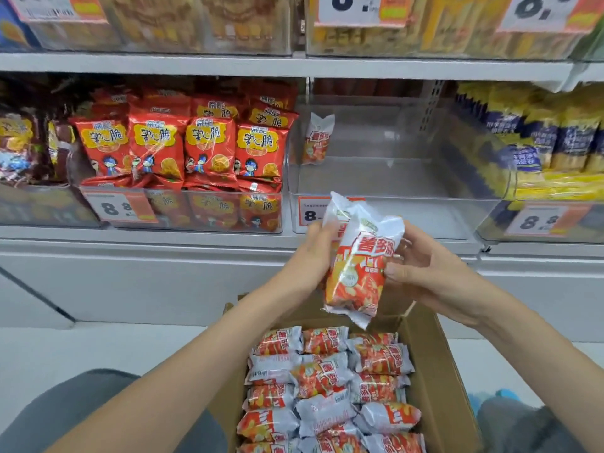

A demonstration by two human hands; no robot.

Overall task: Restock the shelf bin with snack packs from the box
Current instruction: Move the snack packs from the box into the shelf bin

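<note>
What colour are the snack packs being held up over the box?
The snack packs are white at the ends with a red-orange middle and red lettering, seen in the head view.

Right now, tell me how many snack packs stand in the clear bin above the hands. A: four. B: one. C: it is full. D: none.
B: a single pack stands at the left wall of the clear bin; the other packs are held by the left hand and right hand or lie in the box.
</note>
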